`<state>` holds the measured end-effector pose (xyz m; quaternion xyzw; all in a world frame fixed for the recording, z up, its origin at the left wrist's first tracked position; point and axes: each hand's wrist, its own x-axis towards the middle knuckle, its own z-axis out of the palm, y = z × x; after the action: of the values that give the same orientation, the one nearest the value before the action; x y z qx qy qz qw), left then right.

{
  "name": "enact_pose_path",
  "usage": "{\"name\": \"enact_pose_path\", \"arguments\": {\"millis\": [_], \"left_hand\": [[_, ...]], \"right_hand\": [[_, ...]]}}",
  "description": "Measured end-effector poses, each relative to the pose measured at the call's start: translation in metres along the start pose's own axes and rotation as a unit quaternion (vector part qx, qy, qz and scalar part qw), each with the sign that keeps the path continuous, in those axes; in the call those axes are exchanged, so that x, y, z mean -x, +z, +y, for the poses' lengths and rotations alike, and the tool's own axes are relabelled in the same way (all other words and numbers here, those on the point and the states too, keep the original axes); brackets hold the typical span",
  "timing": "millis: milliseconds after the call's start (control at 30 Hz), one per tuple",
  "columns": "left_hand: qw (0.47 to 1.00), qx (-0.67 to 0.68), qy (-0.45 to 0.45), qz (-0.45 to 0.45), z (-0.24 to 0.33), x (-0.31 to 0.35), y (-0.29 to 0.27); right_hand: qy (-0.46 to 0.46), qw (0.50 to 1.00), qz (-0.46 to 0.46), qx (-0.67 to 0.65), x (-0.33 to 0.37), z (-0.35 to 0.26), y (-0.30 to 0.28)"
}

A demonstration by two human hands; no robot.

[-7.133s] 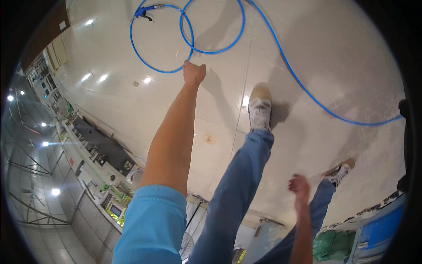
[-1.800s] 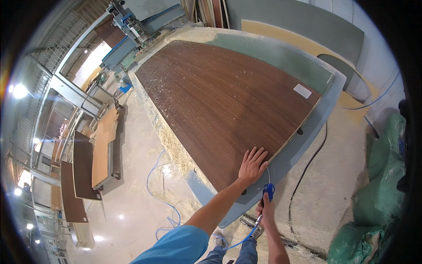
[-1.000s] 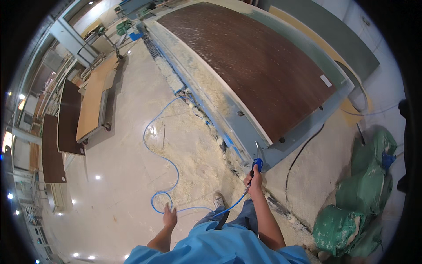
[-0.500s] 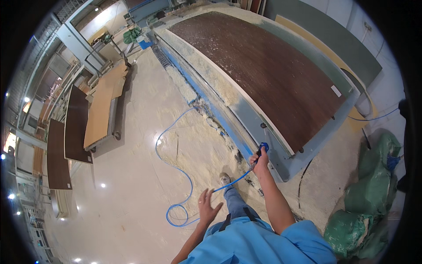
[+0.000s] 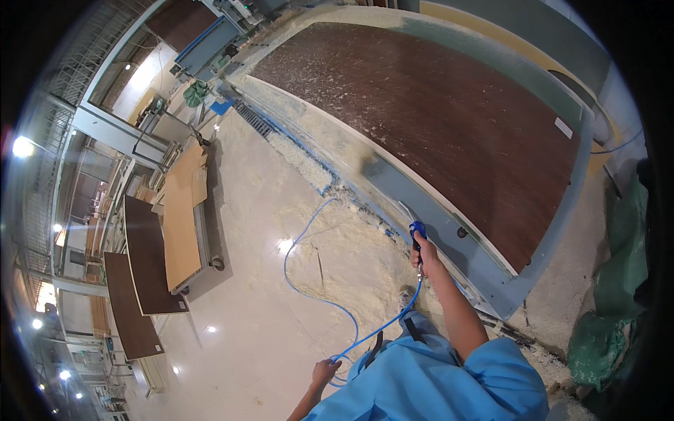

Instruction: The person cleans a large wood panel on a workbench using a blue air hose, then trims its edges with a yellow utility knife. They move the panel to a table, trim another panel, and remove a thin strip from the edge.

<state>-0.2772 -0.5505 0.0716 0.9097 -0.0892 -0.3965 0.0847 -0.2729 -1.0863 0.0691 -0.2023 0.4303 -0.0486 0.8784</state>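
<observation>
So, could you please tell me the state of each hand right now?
Left hand: curled at the blue hose; a grip cannot be told.
Right hand: closed around the blue air gun.

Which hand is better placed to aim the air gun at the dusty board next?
Likely the right hand: it grips the blue air gun near the brown board, while the left hand is farther off, at the blue hose.

The blue-grey surface (image 5: 393,184) is carrying a dark-brown wood-grain panel (image 5: 421,126), and pale sawdust (image 5: 326,133) is lying along the panel's left edge. The glossy floor (image 5: 239,337) is bearing more sawdust (thickest near the surface), part of a curving blue hose (image 5: 286,268) and a wheeled trolley (image 5: 208,233) supporting a tan board (image 5: 182,235).
</observation>
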Motion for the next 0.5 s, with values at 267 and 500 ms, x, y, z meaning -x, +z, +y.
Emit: {"name": "enact_pose_path", "arguments": {"millis": [267,500], "left_hand": [[0.997,0.075,-0.003,0.009,0.012,-0.049,-0.038],[0.993,0.102,0.006,-0.055,0.016,-0.117,-0.089]], "right_hand": [[-0.025,0.998,0.042,-0.027,-0.053,-0.035,0.055],[-0.026,0.998,0.022,-0.045,-0.129,-0.054,0.13]]}}
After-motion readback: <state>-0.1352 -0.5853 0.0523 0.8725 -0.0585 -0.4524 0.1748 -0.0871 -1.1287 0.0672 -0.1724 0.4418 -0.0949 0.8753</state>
